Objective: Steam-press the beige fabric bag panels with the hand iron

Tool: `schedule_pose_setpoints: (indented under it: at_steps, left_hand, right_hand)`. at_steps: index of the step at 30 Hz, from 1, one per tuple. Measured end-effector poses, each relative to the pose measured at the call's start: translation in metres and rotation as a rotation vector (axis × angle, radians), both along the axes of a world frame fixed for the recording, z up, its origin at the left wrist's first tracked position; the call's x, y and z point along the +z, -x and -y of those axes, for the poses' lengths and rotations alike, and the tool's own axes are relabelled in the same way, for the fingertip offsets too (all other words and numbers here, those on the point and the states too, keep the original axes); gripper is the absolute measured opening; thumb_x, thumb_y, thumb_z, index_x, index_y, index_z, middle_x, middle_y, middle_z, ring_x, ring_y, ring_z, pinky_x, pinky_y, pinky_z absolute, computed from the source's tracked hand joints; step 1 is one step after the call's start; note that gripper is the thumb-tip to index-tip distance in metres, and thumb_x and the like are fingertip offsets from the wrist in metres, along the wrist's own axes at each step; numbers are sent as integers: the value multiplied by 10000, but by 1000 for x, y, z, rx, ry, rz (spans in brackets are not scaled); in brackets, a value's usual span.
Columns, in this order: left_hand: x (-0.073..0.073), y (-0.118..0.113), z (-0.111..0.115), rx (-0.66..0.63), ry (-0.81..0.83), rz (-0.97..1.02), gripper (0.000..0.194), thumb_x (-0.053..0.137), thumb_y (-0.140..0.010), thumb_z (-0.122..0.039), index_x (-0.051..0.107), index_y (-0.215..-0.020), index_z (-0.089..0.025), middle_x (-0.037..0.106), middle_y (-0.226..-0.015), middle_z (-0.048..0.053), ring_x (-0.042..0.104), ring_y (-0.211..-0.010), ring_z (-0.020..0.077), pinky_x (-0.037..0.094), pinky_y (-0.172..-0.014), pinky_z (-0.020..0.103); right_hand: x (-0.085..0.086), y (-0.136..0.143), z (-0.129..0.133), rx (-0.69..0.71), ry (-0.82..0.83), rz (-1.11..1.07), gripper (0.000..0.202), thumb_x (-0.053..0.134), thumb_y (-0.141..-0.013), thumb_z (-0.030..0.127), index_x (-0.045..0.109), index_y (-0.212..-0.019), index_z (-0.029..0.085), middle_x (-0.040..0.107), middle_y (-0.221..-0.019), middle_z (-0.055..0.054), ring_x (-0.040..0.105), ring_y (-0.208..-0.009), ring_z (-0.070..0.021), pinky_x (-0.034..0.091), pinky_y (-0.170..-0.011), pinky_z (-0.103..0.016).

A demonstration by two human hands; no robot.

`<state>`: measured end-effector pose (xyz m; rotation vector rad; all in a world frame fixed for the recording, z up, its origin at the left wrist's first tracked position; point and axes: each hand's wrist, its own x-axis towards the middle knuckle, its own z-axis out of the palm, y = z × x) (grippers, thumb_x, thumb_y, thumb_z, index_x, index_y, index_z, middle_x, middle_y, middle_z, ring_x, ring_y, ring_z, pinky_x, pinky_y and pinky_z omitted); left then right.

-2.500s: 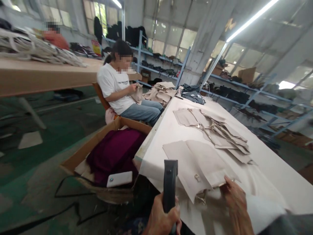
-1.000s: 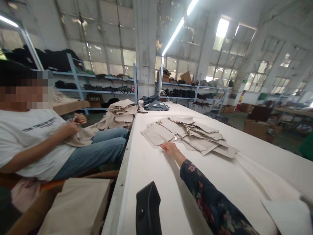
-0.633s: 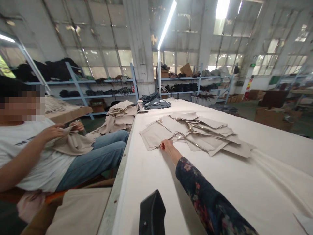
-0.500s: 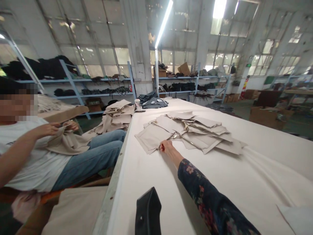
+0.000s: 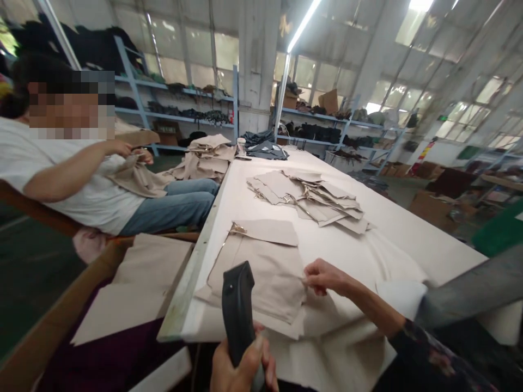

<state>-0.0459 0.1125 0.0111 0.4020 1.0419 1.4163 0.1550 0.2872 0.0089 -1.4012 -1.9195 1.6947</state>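
a person's left hand [image 5: 242, 366] wrapped around a black tool [image 5: 238, 305], right hand [image 5: 326, 277] curled, pinching the right edge of the beige cloth [image 5: 269, 267], lying near left on a white table [image 5: 408, 231], messy beige pile [image 5: 329, 209] farther back

Cloth stack [image 5: 261, 272]: on the table [image 5: 400, 223], near end
Cloth pile [image 5: 314, 198]: on the table, farther back
Box [image 5: 65, 313]: left of the table
Shelves [image 5: 236, 103]: behind the table

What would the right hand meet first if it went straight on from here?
The beige cloth: the right hand has its fingertips at the cloth's right edge, apparently touching it already, though exact contact is hard to judge.
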Motion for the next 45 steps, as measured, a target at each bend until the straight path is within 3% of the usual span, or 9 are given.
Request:
schedule_pose_setpoints:
  at_steps: [2,6,11,16,20,25,29,37,45]
  left_hand:
    - [-1,3,9,11,-4,-14,375,750,-632,-412,573,-796,-125,498,-469,-59,474,-325,107,427,-339,248]
    - [-3,5,19,20,-25,-30,347,724,-659,-396,565,-807,-125,495,-470,-59,474,-330,103,435,-340,241]
    - [-12,7,20,33,-1,-14,372,733,-635,-417,553,-802,-138,494,-467,-69,468,-307,105,434,-318,247]
    - [-19,15,17,41,14,-40,409,724,-627,-462,549,-818,-145,496,-466,-69,488,-311,121,441,-326,258]
    - [-20,17,16,24,4,-55,395,708,-657,-437,541,-854,-138,508,-460,-63,500,-318,128,447,-338,262]
    - [-16,7,22,-16,-19,-20,388,696,-682,-436,540,-870,-135,509,-451,-62,491,-316,115,424,-332,234]
    - [-18,-2,29,-51,-42,-36,396,716,-658,-450,551,-838,-139,509,-447,-57,490,-310,118,430,-323,240]
    - [-22,-12,41,-108,1,-69,368,683,-689,-429,544,-861,-135,501,-477,-62,471,-338,101,443,-346,245]
    - [-15,-23,48,-179,-54,-57,373,674,-691,-429,519,-872,-142,482,-499,-71,470,-353,99,445,-351,249]
  right_hand:
    - [12,0,14,149,-249,282,255,591,-723,245,484,-503,176,508,-427,11,467,-380,-105,308,-414,-221]
    - [22,40,6,75,-880,646,173,616,-789,251,569,-642,174,607,-653,-64,560,-623,-178,361,-584,-271]
    - [-2,115,-38,240,-1126,578,153,504,-854,138,587,-981,157,588,-1001,-131,524,-952,-240,391,-792,-306]
    - [-23,142,-73,300,-1072,477,307,374,-851,23,612,-987,161,579,-952,-118,496,-918,-222,381,-814,-303]
    - [-11,131,-76,361,-987,383,251,418,-809,21,627,-831,158,579,-796,-55,496,-748,-167,378,-731,-260]
    - [16,102,-48,430,-830,257,248,392,-807,92,458,-580,168,387,-557,40,366,-540,-95,283,-512,-210]
    - [24,78,-21,366,-673,108,291,378,-834,209,309,-552,188,230,-549,56,237,-505,-76,196,-461,-216]
    - [15,52,29,56,-501,28,359,358,-884,404,289,-593,205,224,-556,52,196,-484,-74,166,-429,-228]
    - [17,47,64,-23,-289,-89,477,367,-875,579,355,-601,189,277,-538,49,244,-481,-71,198,-431,-215]
